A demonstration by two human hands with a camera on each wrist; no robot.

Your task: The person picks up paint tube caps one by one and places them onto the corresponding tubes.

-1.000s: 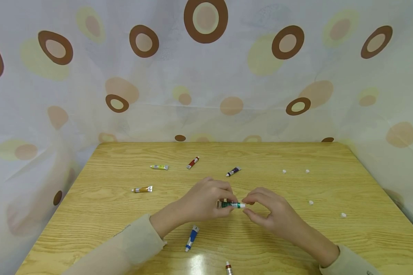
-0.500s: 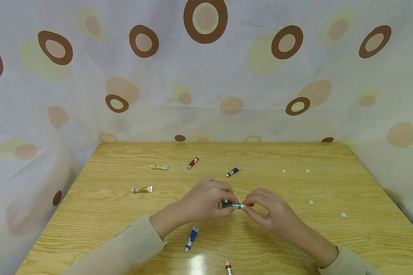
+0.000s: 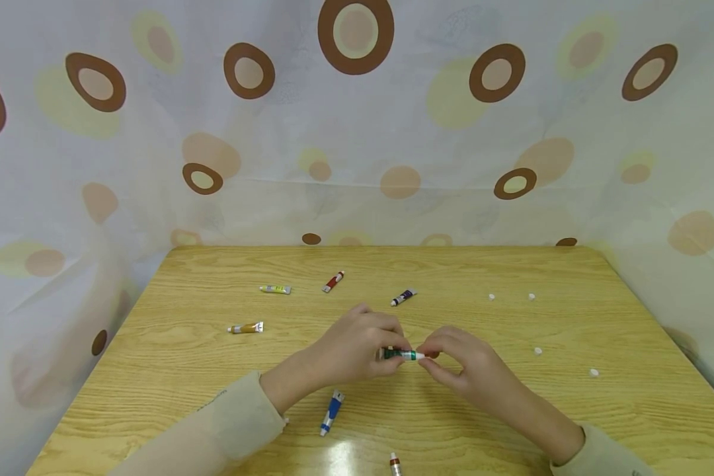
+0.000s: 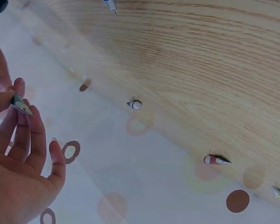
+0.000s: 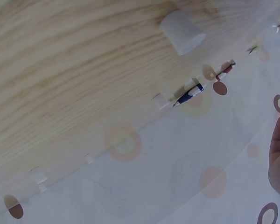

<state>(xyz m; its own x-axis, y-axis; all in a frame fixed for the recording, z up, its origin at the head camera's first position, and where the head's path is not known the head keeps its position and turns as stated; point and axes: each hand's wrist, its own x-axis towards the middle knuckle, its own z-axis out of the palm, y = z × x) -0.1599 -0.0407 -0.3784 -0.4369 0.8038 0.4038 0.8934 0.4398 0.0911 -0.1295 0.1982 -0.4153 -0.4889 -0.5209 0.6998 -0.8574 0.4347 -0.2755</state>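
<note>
Item: green tube (image 3: 400, 355), held above the table (image 3: 184, 396), lying nearly level between both hands.

Item: left hand (image 3: 357, 347), thumb and fingers closed about the tube's body; the grip probably serves to steady it.

Item: right hand (image 3: 467, 363), thumb and forefinger brought together in a pinch at the tube's white end (image 3: 420, 356); likely there to turn or pull against the left hand's hold. Whether that end is cap or nozzle, I cannot tell.

Items: blue tube (image 3: 331, 413), ochre tube (image 3: 246, 328), yellow tube (image 3: 276, 289), red tube (image 3: 333, 281) and purple tube (image 3: 403, 297), spread loosely, each apart from the next, seemingly for easy picking up. Brown-banded tube (image 3: 395, 465), cut off at the near edge of view.

Items: four small white pieces, cap-like, at the right, apart from the tubes, perhaps to keep them sorted.
</note>
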